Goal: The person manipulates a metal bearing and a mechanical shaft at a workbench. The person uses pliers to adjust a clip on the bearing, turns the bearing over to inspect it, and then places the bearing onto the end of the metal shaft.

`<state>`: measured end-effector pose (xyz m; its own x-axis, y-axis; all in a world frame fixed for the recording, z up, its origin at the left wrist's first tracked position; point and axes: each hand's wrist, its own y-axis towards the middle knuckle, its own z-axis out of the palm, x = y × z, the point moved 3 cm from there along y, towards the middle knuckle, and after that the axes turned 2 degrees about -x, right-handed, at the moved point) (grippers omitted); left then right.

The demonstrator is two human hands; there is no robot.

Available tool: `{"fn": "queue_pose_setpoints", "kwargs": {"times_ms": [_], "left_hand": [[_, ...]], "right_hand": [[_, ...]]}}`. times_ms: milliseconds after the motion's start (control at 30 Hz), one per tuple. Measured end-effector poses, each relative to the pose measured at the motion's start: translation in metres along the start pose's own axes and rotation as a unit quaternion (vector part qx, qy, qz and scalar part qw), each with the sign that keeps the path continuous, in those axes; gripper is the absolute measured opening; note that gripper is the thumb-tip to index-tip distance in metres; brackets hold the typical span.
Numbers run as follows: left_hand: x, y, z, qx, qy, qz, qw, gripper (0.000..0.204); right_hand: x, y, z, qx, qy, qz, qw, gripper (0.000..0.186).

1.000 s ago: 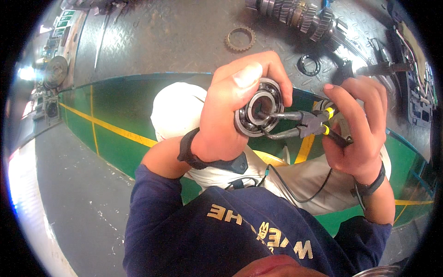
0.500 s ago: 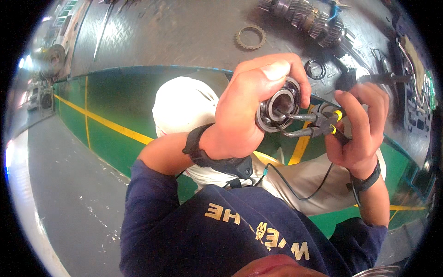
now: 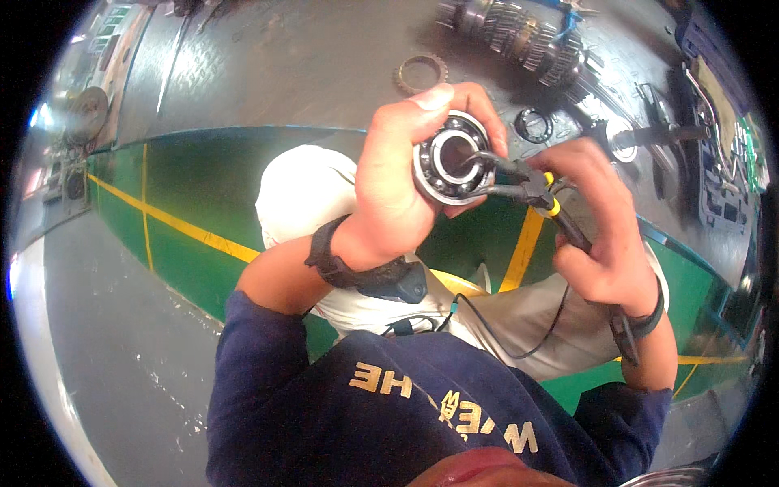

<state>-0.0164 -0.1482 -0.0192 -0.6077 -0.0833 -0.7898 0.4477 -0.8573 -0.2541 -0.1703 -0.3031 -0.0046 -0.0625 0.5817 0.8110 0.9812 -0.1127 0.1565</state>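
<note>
My left hand [image 3: 388, 174] grips a steel ball bearing [image 3: 438, 166] by its outer edge, thumb on top and fingers round the far side. The bearing's face is tilted up, with balls showing between its rings. In my right hand [image 3: 607, 231] are bent-tip circlip pliers [image 3: 534, 191], dark with yellow bands at the handles. One plier tip reaches to the bearing's bore. The other lies across the lower part of its face; whether it touches a ring there I cannot tell. Both hands are above my lap, in front of the metal bench [image 3: 268, 77].
On the bench lie a toothed ring [image 3: 441, 79], a gear shaft [image 3: 519, 39] with several gears, and a dark ring [image 3: 547, 128]. Farther right are a round-ended metal part [image 3: 623, 140] and a grey tool case [image 3: 720, 215]. A cable [image 3: 527, 354] hangs across my lap.
The bearing has moved left and up in my left hand, its face turned more into view. The pliers and my right hand have shifted left with it, and the plier tips sit differently on the bearing.
</note>
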Motion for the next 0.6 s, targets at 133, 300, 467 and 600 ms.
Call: {"fn": "queue_pose_setpoints", "kwargs": {"times_ms": [133,300,467,600], "left_hand": [[-0.003,0.002,-0.001,-0.001,0.074,0.041,0.996,0.064],[-0.005,0.009,-0.014,0.042,-0.029,0.075,0.996,0.065],[-0.008,0.008,-0.023,0.049,-0.013,0.099,0.994,0.065],[-0.005,0.009,-0.021,0.069,-0.032,0.096,0.992,0.064]], "right_hand": [[0.003,-0.003,-0.011,0.035,0.111,0.058,0.992,0.074],[-0.001,-0.011,-0.042,-0.082,-0.13,0.038,0.987,0.064],[0.005,-0.027,-0.028,-0.034,-0.311,0.111,0.943,0.06],[0.003,-0.029,-0.019,-0.063,-0.342,0.128,0.929,0.06]]}}
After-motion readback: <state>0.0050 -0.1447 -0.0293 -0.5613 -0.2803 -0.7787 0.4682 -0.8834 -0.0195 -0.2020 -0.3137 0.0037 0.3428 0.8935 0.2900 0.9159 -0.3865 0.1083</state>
